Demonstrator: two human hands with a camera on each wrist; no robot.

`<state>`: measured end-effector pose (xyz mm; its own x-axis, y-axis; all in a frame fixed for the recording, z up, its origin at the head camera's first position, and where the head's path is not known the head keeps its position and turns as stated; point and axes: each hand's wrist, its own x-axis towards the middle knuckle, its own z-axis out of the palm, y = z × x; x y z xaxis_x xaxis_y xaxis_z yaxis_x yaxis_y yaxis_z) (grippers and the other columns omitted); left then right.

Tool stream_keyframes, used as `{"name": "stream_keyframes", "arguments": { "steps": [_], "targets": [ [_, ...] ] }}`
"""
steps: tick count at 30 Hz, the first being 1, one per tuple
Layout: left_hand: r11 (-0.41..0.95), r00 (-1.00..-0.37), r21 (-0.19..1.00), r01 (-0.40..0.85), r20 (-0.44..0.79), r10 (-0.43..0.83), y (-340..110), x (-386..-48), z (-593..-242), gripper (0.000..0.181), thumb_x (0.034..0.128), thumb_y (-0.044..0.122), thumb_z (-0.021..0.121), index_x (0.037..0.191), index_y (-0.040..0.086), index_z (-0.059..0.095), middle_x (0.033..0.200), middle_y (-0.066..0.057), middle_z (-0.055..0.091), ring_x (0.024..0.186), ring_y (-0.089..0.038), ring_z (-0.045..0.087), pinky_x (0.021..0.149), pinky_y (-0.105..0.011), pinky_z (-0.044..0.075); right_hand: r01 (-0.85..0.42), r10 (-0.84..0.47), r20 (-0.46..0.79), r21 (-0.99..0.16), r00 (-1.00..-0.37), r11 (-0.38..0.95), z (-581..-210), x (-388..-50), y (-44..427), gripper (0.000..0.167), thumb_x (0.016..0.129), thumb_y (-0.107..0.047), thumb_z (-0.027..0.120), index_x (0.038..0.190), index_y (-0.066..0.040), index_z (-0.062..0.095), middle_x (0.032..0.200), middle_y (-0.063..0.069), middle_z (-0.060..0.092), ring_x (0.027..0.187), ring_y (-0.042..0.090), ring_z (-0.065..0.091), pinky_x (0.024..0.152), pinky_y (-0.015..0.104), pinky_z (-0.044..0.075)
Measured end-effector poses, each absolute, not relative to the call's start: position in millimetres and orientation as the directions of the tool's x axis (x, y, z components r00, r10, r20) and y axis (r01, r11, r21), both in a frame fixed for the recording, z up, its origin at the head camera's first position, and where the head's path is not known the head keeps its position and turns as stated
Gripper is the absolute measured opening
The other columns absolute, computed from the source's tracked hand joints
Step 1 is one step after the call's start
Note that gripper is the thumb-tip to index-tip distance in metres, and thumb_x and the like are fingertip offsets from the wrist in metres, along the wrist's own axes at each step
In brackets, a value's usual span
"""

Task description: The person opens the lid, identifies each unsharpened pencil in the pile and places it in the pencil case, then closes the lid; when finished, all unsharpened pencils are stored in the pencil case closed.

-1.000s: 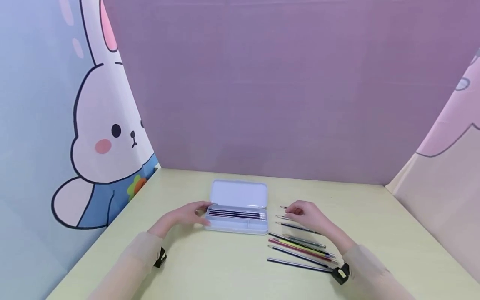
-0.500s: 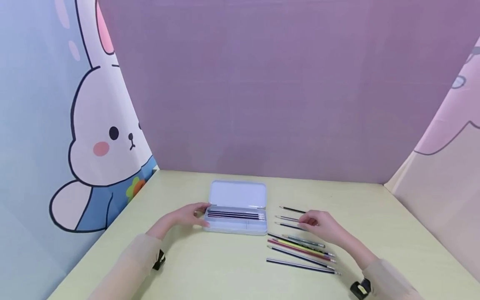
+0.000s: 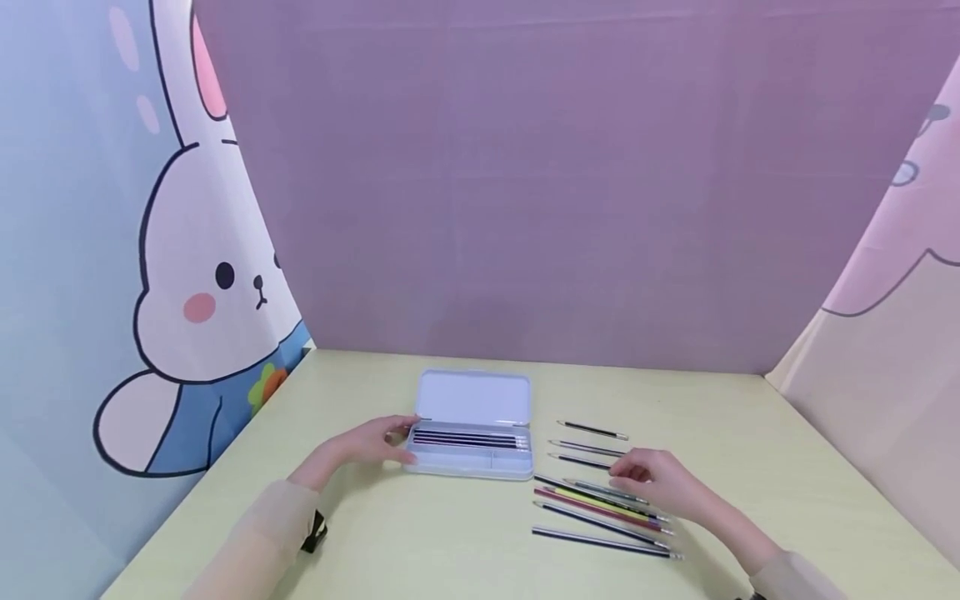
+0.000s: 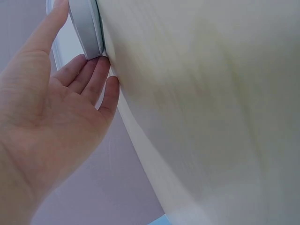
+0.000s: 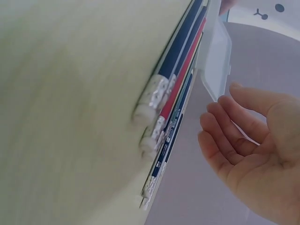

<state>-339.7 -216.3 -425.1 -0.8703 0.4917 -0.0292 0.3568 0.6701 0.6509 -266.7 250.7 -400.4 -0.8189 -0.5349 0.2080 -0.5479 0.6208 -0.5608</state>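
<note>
A white pencil case [image 3: 450, 472] lies open, its lid [image 3: 474, 398] tipped back; several dark pencils [image 3: 468, 437] lie in its rear compartment. My left hand [image 3: 367, 443] holds the case's left end, thumb at the near corner and fingers by the hinge side. In the left wrist view, fingertips touch the end wall [image 4: 86, 33]. My right hand [image 3: 660, 481] hovers over the right ends of the loose pencils, fingers loosely bent, nothing held. Close to its fingertips lies a dark pencil [image 3: 579, 461], its right end hidden. A grey-green pencil [image 3: 600, 490] passes below the hand.
Towards me lie a yellow pencil [image 3: 592, 498], a red pencil [image 3: 585, 507] and several dark ones, including a striped pencil [image 3: 600, 542] nearest me. A short black pencil [image 3: 592, 430] lies farthest back. Fabric walls [image 3: 540, 183] enclose the table [image 3: 420, 542].
My right hand has moved from the farthest pencils towards me and to the right, uncovering the short black pencil. My left hand stays at the case. The head view has shifted slightly.
</note>
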Motion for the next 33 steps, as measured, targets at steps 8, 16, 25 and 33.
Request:
{"name": "stream_keyframes", "arguments": {
  "steps": [8,16,25,33],
  "targets": [
    [0.685,-0.874,0.641,0.347,-0.043,0.483,-217.2,-343.0,-425.6,0.080,0.0790,0.038,0.074,0.142,0.004,0.039,0.136,-0.017,0.049,0.121,-0.032,0.048,0.101,-0.054,0.038,-0.551,-0.550,0.192,-0.562,-0.812,0.617,-406.3,-262.9,257.8,0.017,0.088,-0.018,0.065,0.094,-0.003,0.068,0.081,-0.003,0.065,0.070,-0.001,0.055,0.061,0.020,0.051],
    [0.686,-0.874,0.641,0.345,-0.047,0.484,-216.8,-343.4,-426.8,0.081,0.0784,0.041,0.073,0.142,0.004,0.039,0.137,-0.017,0.048,0.122,-0.033,0.048,0.102,-0.053,0.037,-0.584,-0.580,0.212,-0.562,-0.787,0.586,-410.1,-259.2,262.0,0.012,0.087,-0.016,0.066,0.090,-0.005,0.069,0.080,-0.002,0.065,0.067,-0.003,0.054,0.057,0.019,0.049],
    [0.684,-0.877,0.645,0.341,-0.044,0.478,-216.9,-344.8,-428.2,0.081,0.0784,0.040,0.074,0.142,0.004,0.039,0.138,-0.017,0.047,0.124,-0.033,0.046,0.103,-0.054,0.037,-0.570,-0.566,0.195,-0.538,-0.801,0.621,-417.3,-261.5,264.9,0.008,0.085,-0.015,0.068,0.087,-0.007,0.069,0.078,-0.006,0.063,0.064,-0.005,0.048,0.055,0.018,0.046],
    [0.686,-0.876,0.643,0.342,-0.047,0.480,-216.4,-343.3,-428.9,0.081,0.0789,0.041,0.073,0.142,0.005,0.038,0.138,-0.017,0.047,0.124,-0.033,0.046,0.103,-0.054,0.036,-0.616,-0.594,0.222,-0.490,-0.773,0.617,-423.6,-263.1,265.1,0.004,0.083,-0.009,0.069,0.085,-0.006,0.070,0.077,-0.004,0.062,0.064,-0.006,0.047,0.054,0.017,0.045]
  ]
}}
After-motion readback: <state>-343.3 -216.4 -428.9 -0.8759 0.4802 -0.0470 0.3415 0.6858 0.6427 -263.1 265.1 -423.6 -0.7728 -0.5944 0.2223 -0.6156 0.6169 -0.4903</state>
